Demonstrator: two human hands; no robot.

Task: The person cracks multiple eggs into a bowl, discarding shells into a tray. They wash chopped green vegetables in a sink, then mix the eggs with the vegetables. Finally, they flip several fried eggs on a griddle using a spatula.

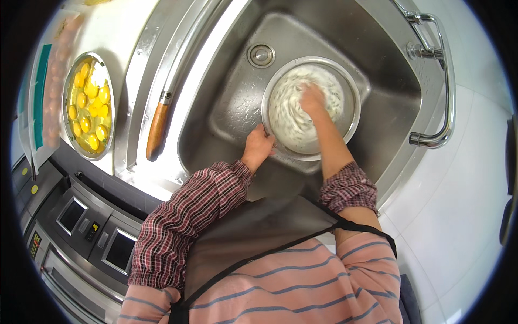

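Observation:
A round stainless-steel bowl [356, 107] sits in the metal sink [238, 91]. It holds a cloudy white mixture [288, 117] flecked with dark green and streaked in swirls. My left hand [259, 146] grips the bowl's near-left rim, with the thumb by the edge. Inside the bowl, my right hand [313, 100] is blurred by motion and dips into the mixture; its fingertips are hidden, so their closure is unclear.
A drain [261, 55] lies beyond the bowl, and a chrome faucet [448, 93] stands right. On the left are a wooden-handled tool [158, 129] with a long metal part, a metal bowl of cracked eggs [93, 105] and a clear package of brown eggs [54, 93]. Steel kitchen equipment [91, 229] stands lower left.

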